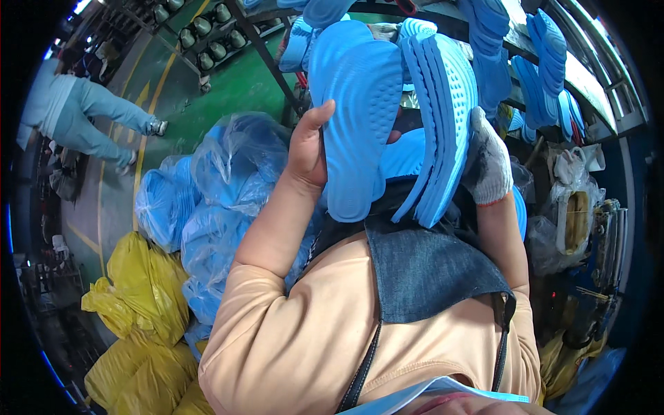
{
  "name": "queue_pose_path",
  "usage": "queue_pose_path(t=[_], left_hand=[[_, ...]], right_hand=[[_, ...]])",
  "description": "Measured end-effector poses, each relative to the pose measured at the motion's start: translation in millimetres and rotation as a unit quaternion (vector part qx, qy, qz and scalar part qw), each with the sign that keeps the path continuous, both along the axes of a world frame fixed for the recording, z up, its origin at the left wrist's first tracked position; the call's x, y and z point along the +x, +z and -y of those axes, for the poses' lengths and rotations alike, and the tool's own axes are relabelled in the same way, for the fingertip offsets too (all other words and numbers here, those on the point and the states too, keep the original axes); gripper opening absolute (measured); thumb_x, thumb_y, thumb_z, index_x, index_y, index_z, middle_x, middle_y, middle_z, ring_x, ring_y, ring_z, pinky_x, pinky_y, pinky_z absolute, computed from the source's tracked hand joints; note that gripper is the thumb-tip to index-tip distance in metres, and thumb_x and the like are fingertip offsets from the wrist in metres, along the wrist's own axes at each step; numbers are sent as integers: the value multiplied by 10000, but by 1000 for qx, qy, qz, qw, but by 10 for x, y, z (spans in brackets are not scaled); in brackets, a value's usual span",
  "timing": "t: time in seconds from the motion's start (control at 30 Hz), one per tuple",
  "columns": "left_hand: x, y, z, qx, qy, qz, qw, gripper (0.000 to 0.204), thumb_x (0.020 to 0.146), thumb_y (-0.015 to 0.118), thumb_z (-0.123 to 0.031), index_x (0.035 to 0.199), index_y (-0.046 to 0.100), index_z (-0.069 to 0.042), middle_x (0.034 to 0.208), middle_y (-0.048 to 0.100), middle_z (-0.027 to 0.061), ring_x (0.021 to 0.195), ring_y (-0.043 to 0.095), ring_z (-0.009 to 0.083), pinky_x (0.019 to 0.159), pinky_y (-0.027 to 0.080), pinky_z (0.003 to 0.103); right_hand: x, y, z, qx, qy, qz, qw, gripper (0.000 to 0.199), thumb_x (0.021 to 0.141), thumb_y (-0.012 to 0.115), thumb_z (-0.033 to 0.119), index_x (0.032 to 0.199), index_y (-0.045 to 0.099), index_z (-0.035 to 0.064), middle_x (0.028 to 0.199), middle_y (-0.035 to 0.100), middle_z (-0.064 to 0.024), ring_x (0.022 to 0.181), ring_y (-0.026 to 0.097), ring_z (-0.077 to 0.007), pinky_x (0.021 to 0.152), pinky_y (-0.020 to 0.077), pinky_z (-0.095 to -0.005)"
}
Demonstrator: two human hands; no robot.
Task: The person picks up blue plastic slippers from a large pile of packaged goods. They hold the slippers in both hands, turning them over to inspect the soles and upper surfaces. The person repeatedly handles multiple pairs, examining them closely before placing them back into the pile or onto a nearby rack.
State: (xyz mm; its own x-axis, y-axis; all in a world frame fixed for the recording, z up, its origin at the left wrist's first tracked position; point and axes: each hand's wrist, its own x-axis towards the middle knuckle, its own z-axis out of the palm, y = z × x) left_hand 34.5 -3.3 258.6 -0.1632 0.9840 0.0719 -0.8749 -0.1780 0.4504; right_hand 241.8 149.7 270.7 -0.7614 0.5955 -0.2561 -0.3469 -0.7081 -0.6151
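My bare left hand [308,151] grips light blue shoe soles [356,131], thumb along the near edge and fingertips showing at the far side. They stand upright, the front one showing a wavy, dimpled face. In a white knit glove with dark stains, my right hand [488,164] is closed on the outer side of a stack of several blue shoe soles [443,117], their ridged edges turned toward the left. A gap separates the two bundles near their lower ends. Between them, another blue sole [404,155] shows lower down, partly hidden.
More blue soles [546,52] hang or lie on the rack ahead. Clear plastic bags of blue pieces [228,173] and yellow bags [142,283] are piled to my left. Beyond them, a person [76,104] walks on the floor near a metal shelf [228,52] of shoe-shaped forms.
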Motion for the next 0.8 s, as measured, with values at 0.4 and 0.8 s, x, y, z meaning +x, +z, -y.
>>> queue_pose_path(t=[0.4,0.8], left_hand=[[-78,6,100,12,47,-41,998,834,786,671,-348,1396,306,90,1298,488,309,1113,585,400,925,520,483],[57,119,-82,-52,69,-41,995,824,739,705,-363,1361,384,71,1212,560,299,915,673,367,795,579,456]], right_hand=[[380,917,-89,111,216,-424,873,451,974,459,320,1288,389,3,770,435,-24,632,464,-148,638,394,-363],[735,1497,489,267,220,-464,815,448,916,564,414,1092,464,15,678,577,-130,578,621,-222,760,487,-607]])
